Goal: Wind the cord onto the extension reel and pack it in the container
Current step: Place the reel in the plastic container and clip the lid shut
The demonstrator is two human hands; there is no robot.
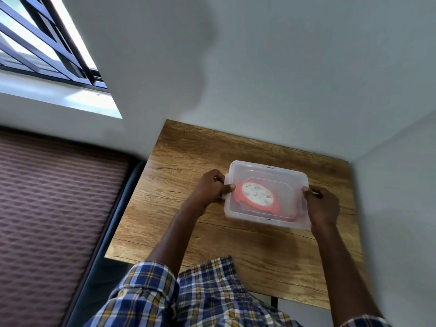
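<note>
A clear plastic container (280,175) with its lid on sits on the wooden table (184,161). Through the lid I see the red extension reel (257,197) with a white round face, lying flat inside. My left hand (212,187) grips the container's left end, thumb on the lid edge and fingers curled round the latch. My right hand (322,206) grips the right end in the same way, thumb on top. No loose cord shows outside the box.
The table stands in a corner, with white walls (283,79) behind and to the right. A bed with a striped brown cover (54,208) lies to the left, a barred window (35,43) above it.
</note>
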